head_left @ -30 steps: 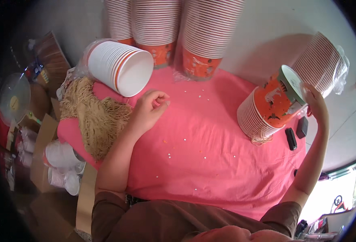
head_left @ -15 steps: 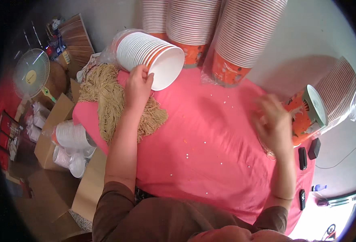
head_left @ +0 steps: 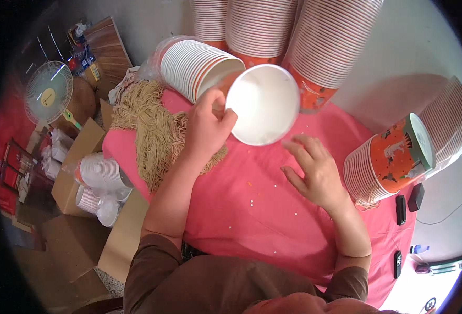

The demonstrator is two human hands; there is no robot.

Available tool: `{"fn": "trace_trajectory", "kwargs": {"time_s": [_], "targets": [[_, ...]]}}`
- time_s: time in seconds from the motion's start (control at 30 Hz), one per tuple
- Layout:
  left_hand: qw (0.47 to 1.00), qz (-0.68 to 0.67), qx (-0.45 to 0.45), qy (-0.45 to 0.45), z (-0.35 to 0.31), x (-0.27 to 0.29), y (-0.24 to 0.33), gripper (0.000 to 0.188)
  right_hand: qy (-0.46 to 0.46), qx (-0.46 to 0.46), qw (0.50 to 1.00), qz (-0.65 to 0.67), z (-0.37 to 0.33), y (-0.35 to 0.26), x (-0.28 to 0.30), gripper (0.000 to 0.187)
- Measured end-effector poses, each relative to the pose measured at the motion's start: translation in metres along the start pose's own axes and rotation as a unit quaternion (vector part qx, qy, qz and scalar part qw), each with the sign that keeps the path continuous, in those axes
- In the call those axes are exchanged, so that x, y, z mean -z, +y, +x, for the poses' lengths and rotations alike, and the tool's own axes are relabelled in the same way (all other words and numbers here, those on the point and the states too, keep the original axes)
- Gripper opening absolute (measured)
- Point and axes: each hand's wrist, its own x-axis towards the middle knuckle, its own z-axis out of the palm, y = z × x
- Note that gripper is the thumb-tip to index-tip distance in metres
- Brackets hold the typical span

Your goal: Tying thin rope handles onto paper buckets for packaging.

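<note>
Paper bucket (head_left: 263, 104), one unit, is positioned between the hands, above the far part of the bench (head_left: 252, 230), with its white open mouth toward my camera. On my remote view, the left hand (head_left: 208, 125) is pinched on its left rim with thumb and fingers. The right hand (head_left: 317, 172) stands apart, fingers spread, just beside the near right rim; I cannot tell whether its fingertips make contact.

Labels: I observe printed animal figures on the orange wall of the tilted stack (head_left: 396, 154) at right, bordered by a green band. Pale marks on the near black device (head_left: 397, 264) are too small for me to read.

Count: three tall upright stacks (head_left: 260, 31) at the far side; one sideways stack (head_left: 184, 65) at far left, mouth toward the paper bucket; one tilted stack at right; one wrapped stack (head_left: 451, 120) behind it. At the right edge I count three dark items, including the near black device. One bundle of tan strings (head_left: 155, 136) lies left of the left hand.
</note>
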Motion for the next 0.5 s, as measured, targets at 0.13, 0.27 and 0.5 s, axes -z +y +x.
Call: {"fn": "trace_trajectory", "kwargs": {"time_s": [0.13, 0.27, 0.5], "targets": [[0.971, -0.166, -0.172, -0.03, 0.0, -0.016, -0.007, 0.048, 0.044, 0.031, 0.997, -0.061, 0.006, -0.008, 0.005, 0.044], [0.9, -0.375, 0.088, -0.204, -0.021, -0.016, 0.011, 0.059, 0.008, 0.069, 0.998, -0.005, -0.001, 0.004, 0.009, 0.026], [0.908, -0.31, 0.068, -0.273, -0.02, -0.021, 0.006, 0.061, -0.006, -0.006, 0.982, 0.191, -0.004, 0.016, 0.025, 0.019]]}}
